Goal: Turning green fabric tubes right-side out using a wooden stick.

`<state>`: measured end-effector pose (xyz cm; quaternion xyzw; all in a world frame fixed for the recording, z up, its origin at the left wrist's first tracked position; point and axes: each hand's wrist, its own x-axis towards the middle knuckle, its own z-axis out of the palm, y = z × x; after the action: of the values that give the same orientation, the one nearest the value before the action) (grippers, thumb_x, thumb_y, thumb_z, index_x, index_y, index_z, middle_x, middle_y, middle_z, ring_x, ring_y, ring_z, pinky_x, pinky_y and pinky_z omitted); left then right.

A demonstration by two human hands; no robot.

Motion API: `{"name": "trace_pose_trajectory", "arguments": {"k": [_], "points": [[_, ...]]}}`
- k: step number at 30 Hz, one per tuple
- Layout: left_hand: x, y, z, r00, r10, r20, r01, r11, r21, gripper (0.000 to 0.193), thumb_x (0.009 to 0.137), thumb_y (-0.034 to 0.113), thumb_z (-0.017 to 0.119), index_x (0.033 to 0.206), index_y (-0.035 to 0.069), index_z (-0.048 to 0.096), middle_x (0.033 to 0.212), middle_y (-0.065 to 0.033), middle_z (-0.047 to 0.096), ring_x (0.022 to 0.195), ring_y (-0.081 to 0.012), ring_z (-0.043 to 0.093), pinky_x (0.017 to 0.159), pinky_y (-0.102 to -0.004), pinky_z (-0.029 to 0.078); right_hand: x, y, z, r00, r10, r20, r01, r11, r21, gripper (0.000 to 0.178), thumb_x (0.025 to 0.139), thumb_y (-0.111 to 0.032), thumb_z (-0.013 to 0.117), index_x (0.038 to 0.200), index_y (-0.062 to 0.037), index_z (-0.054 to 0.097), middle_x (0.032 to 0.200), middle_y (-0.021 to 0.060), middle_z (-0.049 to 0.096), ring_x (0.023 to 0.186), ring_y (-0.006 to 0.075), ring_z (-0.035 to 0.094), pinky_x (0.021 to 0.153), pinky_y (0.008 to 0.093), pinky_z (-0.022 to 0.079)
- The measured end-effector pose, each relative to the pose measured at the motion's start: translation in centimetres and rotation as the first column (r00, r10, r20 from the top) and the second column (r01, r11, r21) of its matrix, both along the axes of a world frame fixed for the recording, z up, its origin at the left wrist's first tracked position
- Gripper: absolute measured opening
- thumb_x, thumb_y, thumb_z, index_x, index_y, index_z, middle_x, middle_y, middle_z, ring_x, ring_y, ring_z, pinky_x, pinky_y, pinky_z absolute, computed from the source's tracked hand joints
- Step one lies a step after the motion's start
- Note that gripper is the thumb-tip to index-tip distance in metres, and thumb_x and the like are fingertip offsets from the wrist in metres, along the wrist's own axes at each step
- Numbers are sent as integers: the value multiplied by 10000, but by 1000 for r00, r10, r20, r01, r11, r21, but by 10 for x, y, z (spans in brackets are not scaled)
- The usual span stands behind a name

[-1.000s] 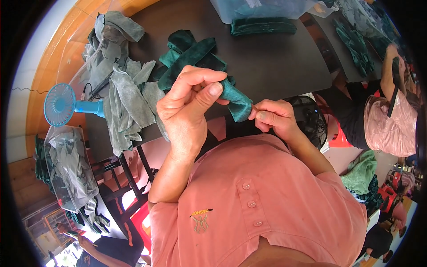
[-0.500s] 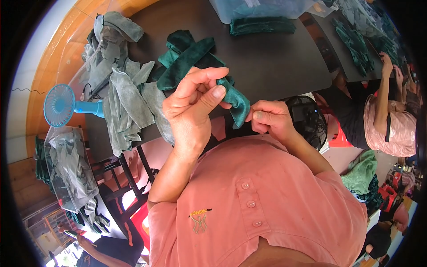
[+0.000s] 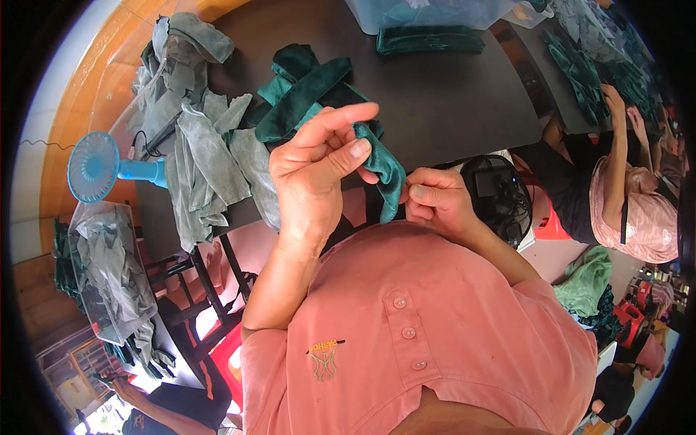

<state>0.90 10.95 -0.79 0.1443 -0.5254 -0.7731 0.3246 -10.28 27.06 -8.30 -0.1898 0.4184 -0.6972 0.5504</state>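
Observation:
A dark green velvet strip point(image 3: 391, 181) hangs in folds in front of my chest. My left hand point(image 3: 315, 163) grips its upper end between thumb and fingers, with the index finger stretched out above. At the strip's right edge, my right hand point(image 3: 440, 201) is closed in a pinch. Whether those fingertips hold the edge itself or something finer cannot be made out. Just beyond my left hand, a pile of green velvet strips point(image 3: 304, 90) lies crossed on the dark table point(image 3: 435, 94).
Greyish-green cloth pieces point(image 3: 206, 163) are heaped at the table's left, beside a small blue fan point(image 3: 94, 167). A folded green bundle point(image 3: 430, 40) lies before a clear bin point(image 3: 428, 13). A black round fan point(image 3: 496, 196) stands right of my right hand. A co-worker point(image 3: 638, 203) handles cloth at far right.
The strip's lower end has swung down and hangs straighter. My left hand has shifted slightly right, while the right hand stays pinched at the strip's edge. The co-worker's hands have moved left.

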Motion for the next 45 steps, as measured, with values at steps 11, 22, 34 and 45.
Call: {"name": "trace_pose_trajectory", "arguments": {"k": [11, 22, 34, 45], "points": [[4, 5, -6, 999, -17, 48, 15, 998, 57, 263, 806, -75, 657, 1059, -14, 695, 775, 4, 515, 670, -85, 489, 546, -227, 498, 6, 6, -11, 982, 46, 182, -46, 999, -4, 216, 912, -156, 627, 892, 59, 637, 606, 14, 470, 487, 79, 346, 464, 258, 283], [-1, 15, -9, 998, 46, 38, -47, 999, 23, 303, 803, -95, 628, 1086, -5, 690, 766, 5, 492, 674, -83, 486, 554, -229, 517, 8, 10, -7, 996, -84, -23, 85, 995, 43, 191, 930, -137, 610, 910, 52, 604, 595, 16, 445, 461, 78, 316, 444, 258, 276], [-13, 10, -7, 974, 193, 121, -141, 928, -344, 161, 704, -109, 490, 770, -66, 630, 704, -46, 499, 602, -108, 484, 499, -226, 439, 7, 7, -9, 1000, 9, 28, -9, 1000, -8, 254, 946, -188, 584, 864, 52, 595, 544, 17, 379, 455, 93, 293, 437, 271, 287], [-26, 15, -32, 952, 273, -139, -306, 843, -441, 139, 623, -146, 432, 647, -10, 428, 671, -36, 321, 613, -117, 263, 525, -248, 239, 7, 12, -10, 999, 32, 13, -31, 996, -79, 291, 954, -208, 571, 827, 54, 574, 545, 24, 359, 464, 113, 296, 445, 285, 296]]}}
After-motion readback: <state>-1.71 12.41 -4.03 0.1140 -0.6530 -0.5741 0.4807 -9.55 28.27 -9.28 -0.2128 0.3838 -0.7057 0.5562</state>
